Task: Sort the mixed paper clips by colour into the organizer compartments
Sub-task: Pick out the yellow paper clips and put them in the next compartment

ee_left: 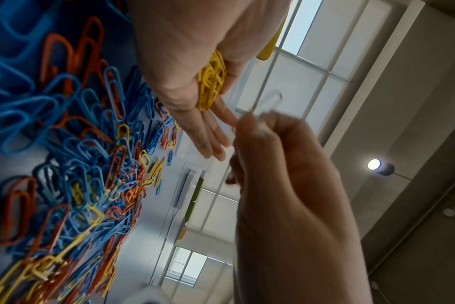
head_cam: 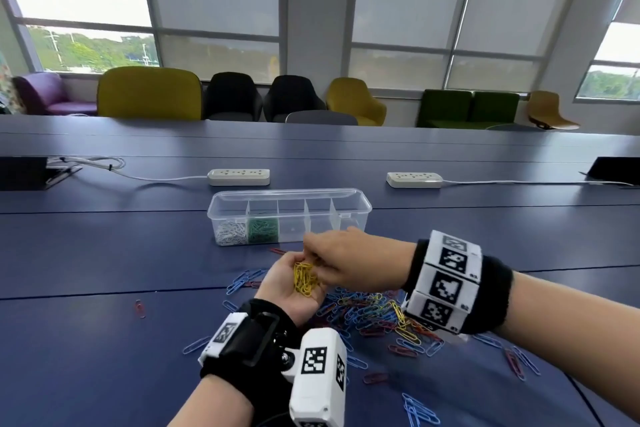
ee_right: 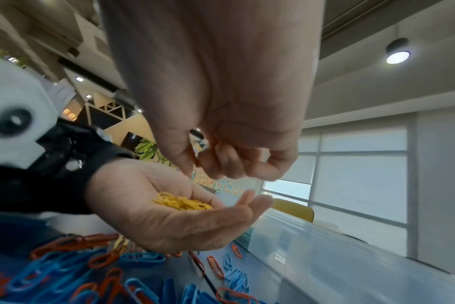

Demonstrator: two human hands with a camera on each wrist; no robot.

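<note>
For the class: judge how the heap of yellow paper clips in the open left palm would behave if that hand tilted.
The yellow paper clips lie loose on the flat left hand, so they would probably slide off. Being small wire loops, they look light and may snag together, falling in clumps. Landing in the mixed pile, they would likely scatter.

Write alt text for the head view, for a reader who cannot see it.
A left hand cups a small heap of yellow paper clips while the right hand reaches its fingertips into them. Below lies a mixed pile of clips on a blue table; beyond stands a clear organizer with white and green clips sorted.
</note>
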